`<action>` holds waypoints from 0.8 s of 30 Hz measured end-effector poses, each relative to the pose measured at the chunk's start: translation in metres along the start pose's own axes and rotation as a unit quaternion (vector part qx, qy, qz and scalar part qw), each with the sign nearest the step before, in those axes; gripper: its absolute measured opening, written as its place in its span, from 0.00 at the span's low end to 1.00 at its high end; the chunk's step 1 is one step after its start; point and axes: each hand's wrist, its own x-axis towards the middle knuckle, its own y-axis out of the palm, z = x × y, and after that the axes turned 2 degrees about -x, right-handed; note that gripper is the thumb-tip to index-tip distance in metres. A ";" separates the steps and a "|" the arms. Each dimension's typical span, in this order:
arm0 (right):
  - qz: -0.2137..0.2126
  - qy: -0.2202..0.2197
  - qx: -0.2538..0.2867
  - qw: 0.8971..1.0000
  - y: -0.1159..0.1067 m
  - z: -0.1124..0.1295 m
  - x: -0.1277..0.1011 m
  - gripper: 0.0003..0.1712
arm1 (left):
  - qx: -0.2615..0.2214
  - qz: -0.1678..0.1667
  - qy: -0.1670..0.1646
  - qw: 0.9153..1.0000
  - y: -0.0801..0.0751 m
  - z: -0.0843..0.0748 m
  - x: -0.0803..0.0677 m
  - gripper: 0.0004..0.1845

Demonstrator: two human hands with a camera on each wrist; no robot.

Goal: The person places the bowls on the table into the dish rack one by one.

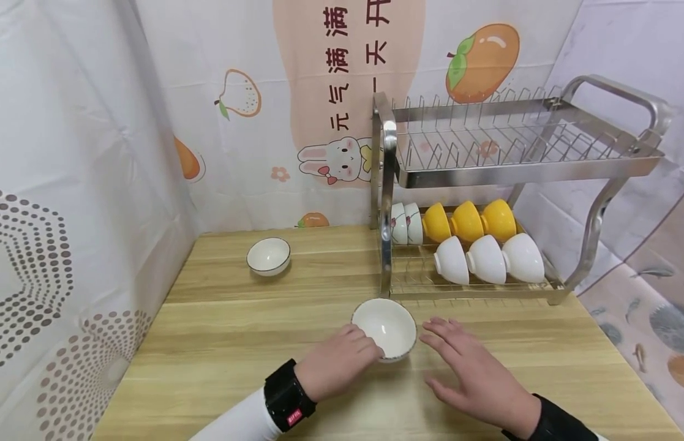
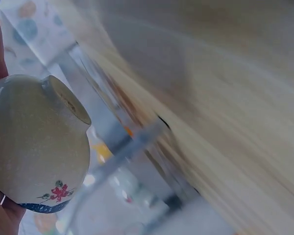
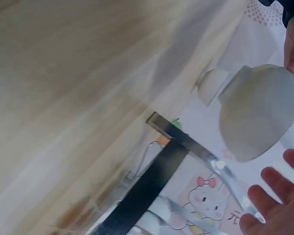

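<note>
2 hands (image 1: 342, 367), approx. 10 bowls (image 1: 384, 327)

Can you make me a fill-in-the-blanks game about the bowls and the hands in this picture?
1. The left hand holds a white bowl by its ____.
2. The right hand is open beside that bowl, with its fingers ____.
3. On the lower shelf of the dish rack there are three bowls of the colour ____ behind three white bowls.
4. A second bowl stands alone on the wooden ____.

Missing words: rim; straight; yellow; table
</note>
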 end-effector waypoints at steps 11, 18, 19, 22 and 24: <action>0.018 -0.122 0.020 0.992 0.002 0.005 0.003 0.15 | 0.003 -0.010 0.052 0.999 0.002 -0.029 0.020 0.06; 0.015 -0.140 0.019 0.990 0.005 0.006 -0.001 0.15 | 0.003 -0.019 0.057 0.998 0.005 -0.031 0.023 0.05; 0.017 -0.139 0.020 0.990 0.005 0.006 -0.001 0.15 | 0.001 -0.019 0.057 0.998 0.005 -0.031 0.023 0.06; 0.021 -0.138 0.021 0.990 0.005 0.005 -0.002 0.15 | -0.003 -0.018 0.058 0.998 0.006 -0.031 0.024 0.06; 0.023 -0.136 0.022 0.990 0.005 0.005 -0.003 0.14 | -0.004 -0.017 0.059 0.998 0.006 -0.031 0.024 0.06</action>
